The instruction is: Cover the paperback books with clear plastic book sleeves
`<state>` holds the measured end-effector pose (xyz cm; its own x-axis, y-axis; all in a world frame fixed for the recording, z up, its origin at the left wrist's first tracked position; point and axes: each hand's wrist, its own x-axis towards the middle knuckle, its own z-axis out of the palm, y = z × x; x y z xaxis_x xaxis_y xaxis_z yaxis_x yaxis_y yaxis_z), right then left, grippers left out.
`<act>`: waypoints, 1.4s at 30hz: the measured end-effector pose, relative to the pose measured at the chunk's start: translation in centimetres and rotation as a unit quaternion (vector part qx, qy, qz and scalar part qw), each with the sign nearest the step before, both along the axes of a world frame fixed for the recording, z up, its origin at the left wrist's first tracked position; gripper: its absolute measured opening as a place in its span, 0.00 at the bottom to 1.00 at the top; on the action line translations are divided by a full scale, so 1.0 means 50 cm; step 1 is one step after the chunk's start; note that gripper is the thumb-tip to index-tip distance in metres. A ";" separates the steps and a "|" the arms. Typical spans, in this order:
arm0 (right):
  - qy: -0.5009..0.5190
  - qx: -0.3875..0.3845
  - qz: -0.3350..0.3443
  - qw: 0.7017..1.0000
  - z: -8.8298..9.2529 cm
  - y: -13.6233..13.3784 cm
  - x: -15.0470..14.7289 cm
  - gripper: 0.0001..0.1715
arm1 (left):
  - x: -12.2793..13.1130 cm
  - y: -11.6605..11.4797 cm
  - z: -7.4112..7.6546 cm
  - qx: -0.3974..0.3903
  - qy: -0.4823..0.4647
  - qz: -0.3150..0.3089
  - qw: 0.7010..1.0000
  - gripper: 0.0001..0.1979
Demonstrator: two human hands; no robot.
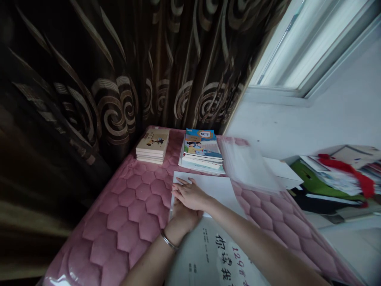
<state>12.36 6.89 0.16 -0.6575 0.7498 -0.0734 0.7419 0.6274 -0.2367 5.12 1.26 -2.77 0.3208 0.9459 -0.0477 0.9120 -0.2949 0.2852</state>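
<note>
Two hands (186,206) lie stacked on a white sheet (216,190) near the middle of a quilted pink mattress pad (131,210), the right hand (192,194) crossing over the left hand (182,217), which wears a metal bangle (168,240) at the wrist. The right fingers (182,186) lie flat and loosely spread on the sheet, released, grasping nothing. The left fingers are hidden under the right hand, so their state cannot be told. The sheet extends from beneath the hands toward the pad's far edge and overlaps a large white printed book (202,254) nearer the body. Along the far edge sit a stack of maths textbooks (202,151), small paperbacks (152,145) to its left, and a blurred clear plastic sleeve (247,167) to its right.
</note>
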 end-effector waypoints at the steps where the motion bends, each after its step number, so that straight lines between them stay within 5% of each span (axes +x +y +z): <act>1: -0.001 0.002 -0.005 1.000 0.001 0.003 -0.001 0.27 | 0.000 0.001 -0.002 0.003 0.001 0.004 1.000 0.29; 13: 0.028 0.010 -0.174 0.984 -0.036 0.039 -0.045 0.37 | -0.010 0.009 0.007 0.010 0.022 -0.018 1.000 0.29; 32: -0.028 0.032 -0.366 0.930 -0.046 0.014 0.214 0.38 | -0.013 0.015 -0.035 0.066 0.037 -0.003 0.997 0.30; 42: -0.060 0.051 -0.412 0.908 -0.040 0.011 0.246 0.38 | -0.016 0.018 -0.033 0.057 0.044 -0.010 0.997 0.31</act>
<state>24.66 7.45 -1.84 0.1380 0.9904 -0.0101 0.9859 -0.1383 -0.0946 4.31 2.15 -4.40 0.3397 0.9400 0.0314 0.9255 -0.3400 0.1670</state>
